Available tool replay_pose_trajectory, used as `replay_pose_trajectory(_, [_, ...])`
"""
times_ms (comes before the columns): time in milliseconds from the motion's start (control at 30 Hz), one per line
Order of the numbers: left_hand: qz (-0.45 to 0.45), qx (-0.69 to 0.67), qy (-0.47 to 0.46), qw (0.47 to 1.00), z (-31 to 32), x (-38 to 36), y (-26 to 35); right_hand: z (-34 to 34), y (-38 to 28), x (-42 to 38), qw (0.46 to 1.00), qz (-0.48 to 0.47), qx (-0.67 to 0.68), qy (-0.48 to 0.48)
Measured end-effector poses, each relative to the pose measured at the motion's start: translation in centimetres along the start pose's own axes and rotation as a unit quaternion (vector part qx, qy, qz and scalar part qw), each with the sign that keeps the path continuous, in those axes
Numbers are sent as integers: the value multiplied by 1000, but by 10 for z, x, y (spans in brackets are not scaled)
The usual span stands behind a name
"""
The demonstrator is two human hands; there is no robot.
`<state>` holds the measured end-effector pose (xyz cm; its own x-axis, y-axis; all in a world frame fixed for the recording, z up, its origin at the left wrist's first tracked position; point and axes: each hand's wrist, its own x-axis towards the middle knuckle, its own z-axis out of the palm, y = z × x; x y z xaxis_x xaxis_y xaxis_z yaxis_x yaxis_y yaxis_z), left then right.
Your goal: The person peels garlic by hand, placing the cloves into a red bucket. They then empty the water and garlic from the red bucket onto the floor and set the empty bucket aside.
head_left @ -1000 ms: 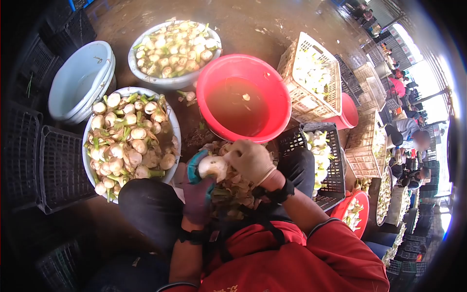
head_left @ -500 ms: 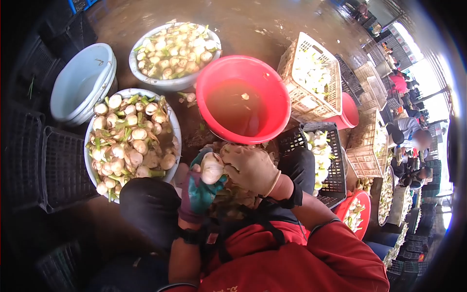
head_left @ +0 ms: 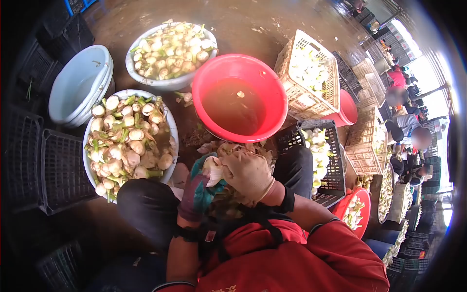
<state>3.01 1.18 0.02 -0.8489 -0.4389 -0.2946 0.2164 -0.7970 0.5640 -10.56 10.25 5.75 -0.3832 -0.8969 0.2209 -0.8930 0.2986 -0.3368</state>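
Observation:
My left hand [head_left: 197, 190], in a teal and purple glove, is wrapped round a whitish bulb [head_left: 213, 171] above my lap. Against the bulb's right side, my right hand [head_left: 247, 174] in a pale beige glove has its fingers curled in on its outer skin. Loose peelings [head_left: 258, 148] lie below and behind the hands, between my knees. To the left stands a basin [head_left: 176, 141] heaped with bulbs on green stems. A red tub [head_left: 279, 97] of murky water is in front of me, with a small pale piece floating in it.
Another basin of bulbs [head_left: 170, 83] stands ahead, beside stacked pale blue basins [head_left: 73, 87]. Dark crates [head_left: 63, 170] are at left. At right are a black crate [head_left: 335, 182], a cream crate [head_left: 311, 104] and a red bucket [head_left: 362, 214], all holding bulbs. People sit at far right.
My right hand has moved onto the bulb and now covers more of it. The bulb has turned in my left hand, and a loose flap of skin shows.

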Motion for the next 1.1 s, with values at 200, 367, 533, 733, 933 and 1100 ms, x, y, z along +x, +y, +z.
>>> replay_pose_trajectory(200, [51,238,-63,968,13,-3,13,19,26,-3,979,90,174,-60])
replay_pose_trajectory(367, [-23,96,-86,991,12,-4,5,3,34,-4,942,-21,331,-57])
replay_pose_trajectory(533, [-56,202,-74,975,-4,1,-3,-10,18,-9,978,-9,203,-46])
replay_pose_trajectory(733, [28,403,-29,914,-15,3,-16,26,44,-12,959,114,256,-40])
replay_pose_trajectory(933, [-8,230,-30,973,15,-9,0,39,74,-29,932,116,331,-90])
replay_pose_trajectory(1100, [-8,254,22,967,5,1,-5,25,54,-19,913,201,341,-100])
